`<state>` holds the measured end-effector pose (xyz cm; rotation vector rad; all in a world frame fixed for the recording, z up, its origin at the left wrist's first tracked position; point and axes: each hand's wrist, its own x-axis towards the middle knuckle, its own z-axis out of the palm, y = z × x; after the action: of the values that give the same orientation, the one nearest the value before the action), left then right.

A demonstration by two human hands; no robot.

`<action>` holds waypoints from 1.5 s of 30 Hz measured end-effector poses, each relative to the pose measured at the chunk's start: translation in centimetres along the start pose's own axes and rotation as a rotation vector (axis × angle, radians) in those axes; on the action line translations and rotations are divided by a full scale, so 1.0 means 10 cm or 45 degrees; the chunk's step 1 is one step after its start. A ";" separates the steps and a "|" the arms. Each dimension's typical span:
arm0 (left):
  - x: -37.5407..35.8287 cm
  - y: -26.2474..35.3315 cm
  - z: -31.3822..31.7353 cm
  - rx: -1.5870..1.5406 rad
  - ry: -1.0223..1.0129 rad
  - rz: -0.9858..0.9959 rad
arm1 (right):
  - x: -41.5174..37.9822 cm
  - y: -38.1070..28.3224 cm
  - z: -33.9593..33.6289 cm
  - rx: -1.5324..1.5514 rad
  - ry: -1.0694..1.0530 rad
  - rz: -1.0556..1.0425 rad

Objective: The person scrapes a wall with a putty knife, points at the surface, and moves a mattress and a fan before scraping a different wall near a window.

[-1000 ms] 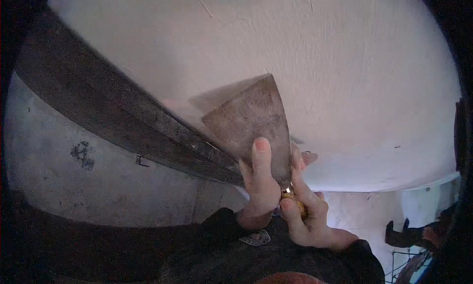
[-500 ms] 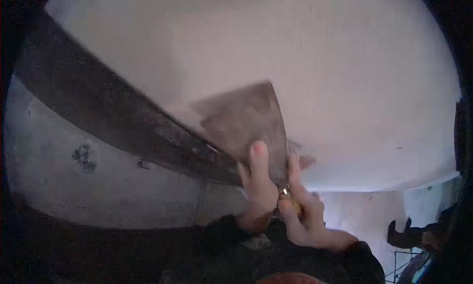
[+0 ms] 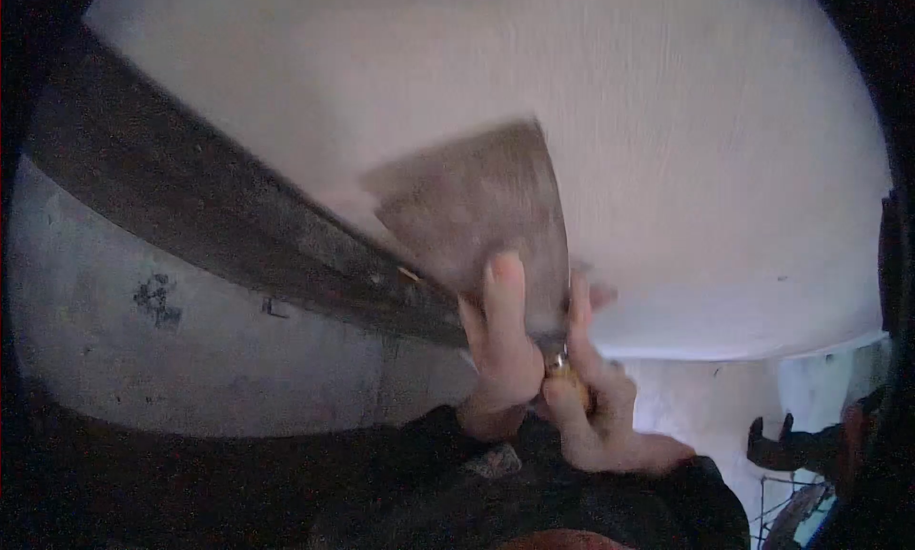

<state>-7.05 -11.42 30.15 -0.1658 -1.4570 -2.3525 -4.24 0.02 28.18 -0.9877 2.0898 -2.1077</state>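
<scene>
A wide putty knife (image 3: 477, 202) lies across the middle of the view, its broad blade fanning up and left over a pale, streaked surface (image 3: 686, 121). My right hand (image 3: 605, 412) is closed round its short yellowish handle, with a shiny metal collar showing between my hands. One right finger stretches along the blade's right edge. My left hand (image 3: 505, 359) presses its thumb flat on the blade's face, with its other fingers at the left side and partly hidden behind. The blade's far edge is blurred, and a stepped left corner shows on it.
A dark band (image 3: 219, 197) runs diagonally along the pale surface's left edge. Beyond it is a grey surface (image 3: 219, 359) with dark smudges (image 3: 157, 300). At lower right are a dark object with prongs (image 3: 791, 445) and a thin metal frame (image 3: 777, 507).
The putty knife and both hands have shifted a little upward, and the blade's tip also slightly right. Both hands keep the same hold.
</scene>
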 end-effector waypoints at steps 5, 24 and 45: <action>-0.04 0.06 0.12 0.025 0.158 -0.021 | -0.14 0.12 0.06 0.284 -0.004 0.043; 0.02 -0.09 0.17 0.101 0.111 0.053 | -0.07 0.13 -0.11 0.317 -0.125 0.232; 0.02 0.16 0.28 -0.089 0.232 0.086 | 0.00 -0.13 -0.03 0.332 -0.069 0.311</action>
<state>-6.93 -9.68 32.84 -0.0172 -1.2655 -2.2989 -3.80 0.40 29.37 -0.7100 1.7488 -2.1296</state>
